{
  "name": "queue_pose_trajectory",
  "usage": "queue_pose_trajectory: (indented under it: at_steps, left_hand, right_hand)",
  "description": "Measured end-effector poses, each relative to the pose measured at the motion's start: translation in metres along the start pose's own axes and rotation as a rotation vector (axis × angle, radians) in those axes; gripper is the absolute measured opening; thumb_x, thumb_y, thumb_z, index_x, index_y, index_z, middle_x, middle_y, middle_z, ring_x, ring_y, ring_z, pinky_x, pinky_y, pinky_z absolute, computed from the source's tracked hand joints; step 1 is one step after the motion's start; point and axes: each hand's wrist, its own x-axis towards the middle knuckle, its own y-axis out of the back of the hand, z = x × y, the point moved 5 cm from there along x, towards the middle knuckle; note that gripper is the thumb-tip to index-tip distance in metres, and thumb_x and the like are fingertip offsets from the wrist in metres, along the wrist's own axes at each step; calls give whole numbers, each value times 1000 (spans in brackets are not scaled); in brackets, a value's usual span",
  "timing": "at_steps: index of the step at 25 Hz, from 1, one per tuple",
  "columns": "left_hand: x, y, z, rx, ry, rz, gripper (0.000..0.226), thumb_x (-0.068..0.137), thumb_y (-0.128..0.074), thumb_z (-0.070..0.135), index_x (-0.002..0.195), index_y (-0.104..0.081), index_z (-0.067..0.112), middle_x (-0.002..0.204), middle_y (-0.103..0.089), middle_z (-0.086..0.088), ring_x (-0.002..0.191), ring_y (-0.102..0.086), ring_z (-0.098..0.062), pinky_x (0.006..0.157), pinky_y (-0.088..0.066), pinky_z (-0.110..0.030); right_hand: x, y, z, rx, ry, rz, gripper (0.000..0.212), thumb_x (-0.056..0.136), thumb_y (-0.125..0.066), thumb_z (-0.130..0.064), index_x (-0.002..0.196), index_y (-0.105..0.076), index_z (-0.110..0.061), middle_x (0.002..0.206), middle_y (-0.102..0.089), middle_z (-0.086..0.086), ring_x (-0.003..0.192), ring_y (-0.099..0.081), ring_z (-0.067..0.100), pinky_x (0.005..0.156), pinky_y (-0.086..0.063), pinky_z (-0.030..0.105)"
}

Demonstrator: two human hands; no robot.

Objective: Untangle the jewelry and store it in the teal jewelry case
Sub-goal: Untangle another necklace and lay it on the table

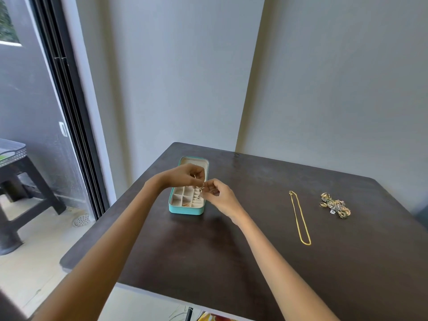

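Left hand [185, 176]: held above the open case, fingers curled, a small gold piece [200, 186] pinched at the tips.
Right hand [218, 196]: met with the left over the case's right edge, fingers bent, the same small piece pinched.
Teal jewelry case [185, 210]: lid laid open on the far left of the dark table [208, 251]; cream compartments are seen, a small gold item [185, 205] lies in a near one.
Gold chain [300, 218]: laid out in a long loop, right of centre.
Tangled jewelry [335, 205]: clustered just right of the chain, apart from it.
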Motion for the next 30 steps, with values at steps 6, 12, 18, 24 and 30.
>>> queue_pose_trajectory:
  at_steps: [6, 12, 18, 24, 30]
  left_hand:
    - [3, 0, 15, -238, -80, 49, 13, 88, -56, 0, 78, -56, 8, 81, -69, -9, 74, -64, -14, 73, -52, -23]
    - [4, -17, 3, -512, -59, 152, 18, 91, -48, -3, 77, -50, 7, 81, -70, -11, 76, -66, -21, 74, -55, -26]
    - [19, -37, -6, -745, -37, 237, 14, 92, -51, -4, 93, -52, 10, 73, -69, -7, 61, -66, -17, 66, -57, -25]
    - [41, -57, 17, -227, -122, 149, 25, 91, -49, -6, 108, -66, 2, 74, -61, -3, 54, -60, 0, 61, -52, -13]
    - [57, -80, 36, -259, -53, 156, 36, 87, -39, -9, 75, -61, 16, 74, -59, -4, 63, -53, -7, 61, -47, -17]
  right_hand:
    - [-2, 25, 4, 67, -20, 106, 15, 85, -69, -29, 91, -72, -16, 79, -69, -7, 69, -57, 0, 65, -43, 18]
    - [-11, 35, 5, 86, -31, 109, 8, 88, -65, -22, 86, -72, -18, 77, -69, -8, 72, -58, 5, 64, -47, 20]
    - [-18, 58, 7, 319, -99, 187, 18, 91, -59, -19, 74, -63, -13, 69, -60, -2, 67, -54, 9, 62, -46, 22]
    - [-31, 82, 26, 914, -214, 297, 18, 92, -53, -13, 73, -54, -12, 64, -58, 1, 57, -54, 11, 58, -48, 23]
    - [-43, 97, 37, 1023, -243, 256, 23, 92, -57, -24, 71, -51, -15, 46, -38, -6, 34, -30, 5, 36, -18, 18]
